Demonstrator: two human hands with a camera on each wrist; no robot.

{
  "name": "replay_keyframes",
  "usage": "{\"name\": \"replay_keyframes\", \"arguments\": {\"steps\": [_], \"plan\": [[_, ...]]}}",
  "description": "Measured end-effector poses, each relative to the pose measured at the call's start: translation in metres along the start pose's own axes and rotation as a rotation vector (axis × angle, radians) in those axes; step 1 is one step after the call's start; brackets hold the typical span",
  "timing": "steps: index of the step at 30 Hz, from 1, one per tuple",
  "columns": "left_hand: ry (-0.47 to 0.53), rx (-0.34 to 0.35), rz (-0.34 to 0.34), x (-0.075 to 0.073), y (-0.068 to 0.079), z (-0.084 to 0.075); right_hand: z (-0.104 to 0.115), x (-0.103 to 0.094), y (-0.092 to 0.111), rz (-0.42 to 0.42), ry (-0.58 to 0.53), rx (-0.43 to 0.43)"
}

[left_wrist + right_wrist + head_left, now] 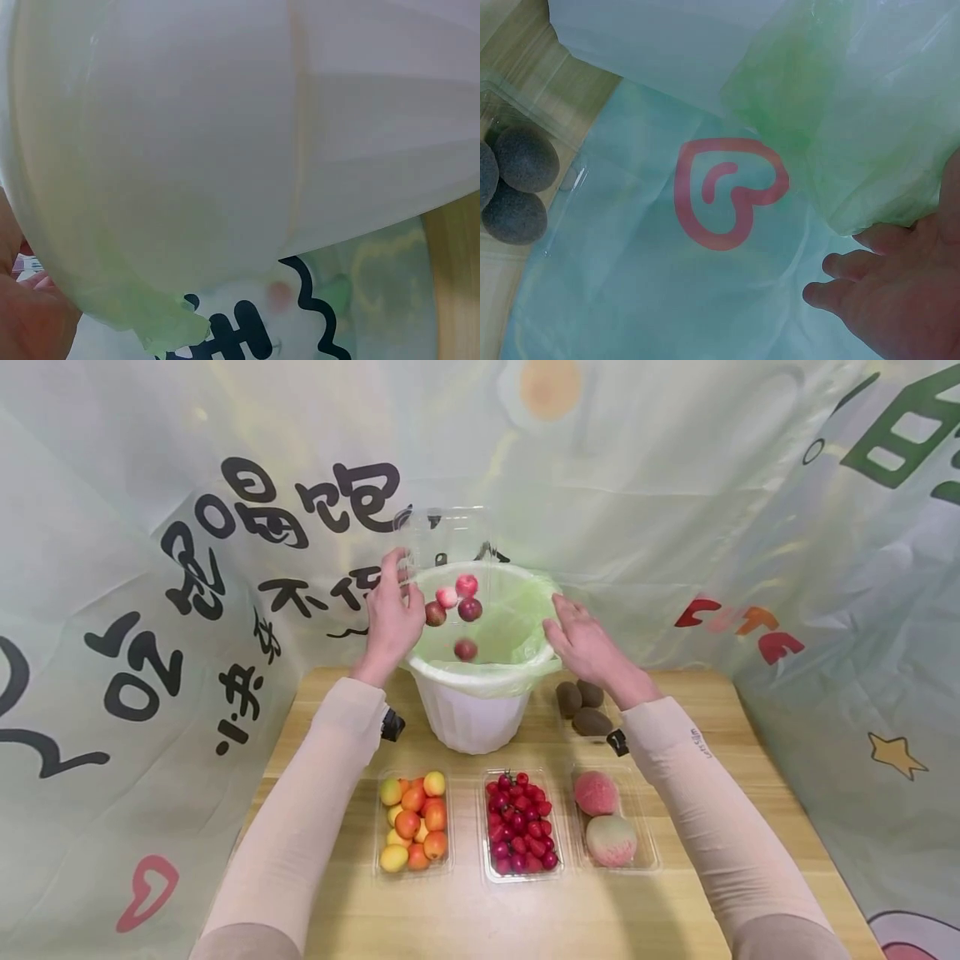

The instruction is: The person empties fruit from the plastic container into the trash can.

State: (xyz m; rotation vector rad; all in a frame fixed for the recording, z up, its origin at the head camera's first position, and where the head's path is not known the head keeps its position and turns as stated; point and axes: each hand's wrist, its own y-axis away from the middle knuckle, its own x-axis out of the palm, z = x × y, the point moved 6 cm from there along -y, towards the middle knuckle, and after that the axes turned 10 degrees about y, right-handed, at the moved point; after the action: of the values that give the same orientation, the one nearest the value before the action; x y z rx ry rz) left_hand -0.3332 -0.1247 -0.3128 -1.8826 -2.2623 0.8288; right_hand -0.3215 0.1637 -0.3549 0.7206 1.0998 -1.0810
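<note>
My left hand point(393, 614) grips a clear plastic box point(444, 531) tipped up over the left side of a white bin point(472, 714). Several dark red and pink plums point(467, 585) are at the box's lower end, above the bin's mouth. One lower plum point(466, 649) appears separate, inside the bin's opening. A pale green bag point(525, 610) lines the bin and folds over its rim. At the right rim my right hand point(585, 639) rests against the bag with extended fingers. In the left wrist view the bin's wall point(187, 150) hides most of the box.
In front of the bin stand clear boxes of orange-yellow fruit point(414, 822), small red fruit point(522, 822) and two peaches point(611, 841). Brown kiwis point(592, 722) sit in a box beneath my right forearm. A printed curtain point(637, 527) surrounds the wooden table point(502, 927).
</note>
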Motion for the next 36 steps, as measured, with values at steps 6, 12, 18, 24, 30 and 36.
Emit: {"name": "replay_keyframes", "arguments": {"steps": [6,12,18,24,30,36], "plan": [[-0.002,0.015,-0.018,-0.0010,-0.0008,-0.0004,-0.0013,-0.0004,0.0007,-0.001,-0.004,0.002],[-0.016,0.044,-0.034,-0.0017,-0.0009,-0.0018,-0.0021,0.0000,0.0008,0.002,-0.007,0.004],[-0.012,0.068,-0.038,-0.0016,-0.0003,-0.0029,-0.0021,0.0001,0.0011,0.004,-0.014,0.005],[-0.009,0.085,-0.048,-0.0026,0.0012,-0.0029,-0.0022,0.0005,0.0001,0.003,-0.014,0.002],[-0.003,0.094,-0.064,-0.0030,0.0005,-0.0025,-0.0019,0.0010,-0.0005,0.007,-0.013,0.004],[-0.030,0.106,-0.037,-0.0007,0.0010,-0.0055,-0.0011,0.0002,0.0001,0.006,-0.011,0.004]]}}
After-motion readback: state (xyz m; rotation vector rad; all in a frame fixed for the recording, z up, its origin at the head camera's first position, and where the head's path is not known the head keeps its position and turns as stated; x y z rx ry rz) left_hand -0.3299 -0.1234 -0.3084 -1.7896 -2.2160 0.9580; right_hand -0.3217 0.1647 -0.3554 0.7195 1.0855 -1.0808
